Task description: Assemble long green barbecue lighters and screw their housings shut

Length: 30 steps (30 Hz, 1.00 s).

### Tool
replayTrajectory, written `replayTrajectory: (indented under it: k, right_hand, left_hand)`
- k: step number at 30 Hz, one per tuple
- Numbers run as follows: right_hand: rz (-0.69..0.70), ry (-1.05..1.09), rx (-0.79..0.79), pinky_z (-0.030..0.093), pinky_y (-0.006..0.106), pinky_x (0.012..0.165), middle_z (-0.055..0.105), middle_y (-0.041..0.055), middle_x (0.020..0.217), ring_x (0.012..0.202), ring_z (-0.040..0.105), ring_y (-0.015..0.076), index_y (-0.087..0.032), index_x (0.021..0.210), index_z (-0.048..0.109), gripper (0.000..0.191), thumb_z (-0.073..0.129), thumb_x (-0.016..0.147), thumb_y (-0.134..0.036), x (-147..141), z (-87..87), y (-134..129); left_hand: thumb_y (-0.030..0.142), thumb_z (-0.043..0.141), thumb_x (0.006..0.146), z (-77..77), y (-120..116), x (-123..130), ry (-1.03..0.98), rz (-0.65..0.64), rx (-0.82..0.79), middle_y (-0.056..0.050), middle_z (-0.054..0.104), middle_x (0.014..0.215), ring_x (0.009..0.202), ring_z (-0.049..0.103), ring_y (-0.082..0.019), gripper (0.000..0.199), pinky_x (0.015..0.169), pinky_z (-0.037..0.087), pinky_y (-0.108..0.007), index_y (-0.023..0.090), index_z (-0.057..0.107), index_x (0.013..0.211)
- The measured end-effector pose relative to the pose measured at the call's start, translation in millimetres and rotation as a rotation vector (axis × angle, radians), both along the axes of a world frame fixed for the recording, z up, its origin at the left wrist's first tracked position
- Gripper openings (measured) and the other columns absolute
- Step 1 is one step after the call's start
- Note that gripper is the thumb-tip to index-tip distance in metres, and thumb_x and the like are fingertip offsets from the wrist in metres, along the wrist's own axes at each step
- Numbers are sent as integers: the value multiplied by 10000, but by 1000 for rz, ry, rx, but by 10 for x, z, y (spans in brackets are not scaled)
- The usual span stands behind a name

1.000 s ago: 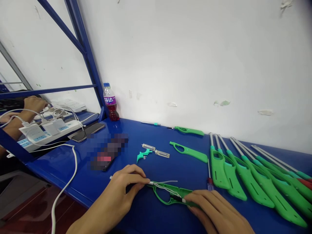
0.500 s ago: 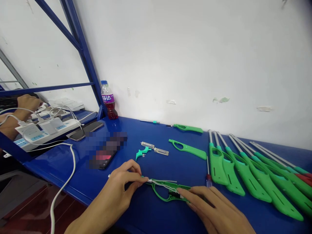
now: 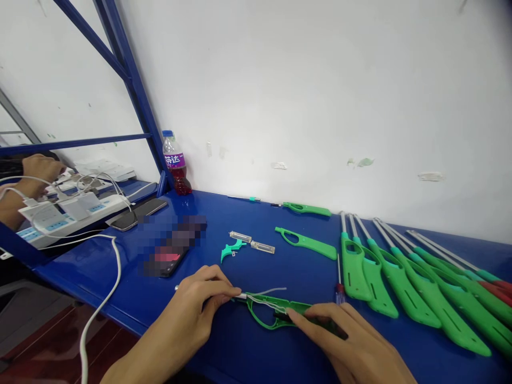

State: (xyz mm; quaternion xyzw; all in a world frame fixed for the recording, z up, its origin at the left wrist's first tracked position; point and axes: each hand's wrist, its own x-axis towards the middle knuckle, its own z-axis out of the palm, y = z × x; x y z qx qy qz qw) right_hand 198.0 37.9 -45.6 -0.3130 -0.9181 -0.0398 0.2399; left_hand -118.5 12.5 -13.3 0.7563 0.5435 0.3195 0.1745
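Note:
In front of me on the blue table lies an opened green lighter half-shell (image 3: pixel 256 318), its handle loop towards the left. My left hand (image 3: pixel 198 304) pinches the thin metal tube (image 3: pixel 241 295) at the shell's front end. White wires (image 3: pixel 266 302) run from the tube into the shell. My right hand (image 3: pixel 346 333) is closed over the shell's rear, its index fingertip on the wires beside a black igniter part (image 3: pixel 282 317); its palm hides the rear end. Above my hands lie a teal trigger (image 3: pixel 231 249) and two clear fuel tanks, (image 3: pixel 240 237) the left one.
Several finished-looking green lighters with metal tubes (image 3: pixel 388 266) lie at the right. A screwdriver (image 3: pixel 340 290), a loose green shell (image 3: pixel 308 244), and another lighter shell (image 3: pixel 308 208) lie nearby. At left are a phone (image 3: pixel 170 266), a bottle (image 3: pixel 176 165), a power strip (image 3: pixel 86 218) and another person's hand (image 3: pixel 43 166).
A loose white wire end above the shell has bent upward a little. My right index fingertip has shifted slightly left along the wires. The whole view has moved slightly.

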Motion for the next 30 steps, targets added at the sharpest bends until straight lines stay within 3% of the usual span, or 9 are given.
replayTrajectory:
  k: [22,26,30]
  right_hand:
    - [-13,-40,-5,656,242,735,772,49,1154,907,780,181,-353,1510,588,626,473,964,-68,-3,-23,-10]
    - [-21,-23,-7,654,234,748,768,43,1151,914,777,175,-358,1513,586,666,464,941,-40,-18,-19,-18]
    - [-23,-36,-11,654,245,774,763,41,1157,918,771,175,-362,1514,583,688,455,931,-20,-17,-36,-8]
  left_hand:
    - [175,525,1024,9,10,-12,-7,54,-81,-19,722,1090,973,692,-194,356,840,520,-301,332,842,1068]
    - [154,478,1022,-90,24,-25,48,66,25,-32,739,1122,1006,696,-215,402,861,539,-323,323,816,1158]
    - [132,461,1015,-98,26,-21,91,37,80,-52,729,1118,970,702,-209,414,803,553,-301,298,836,1072]
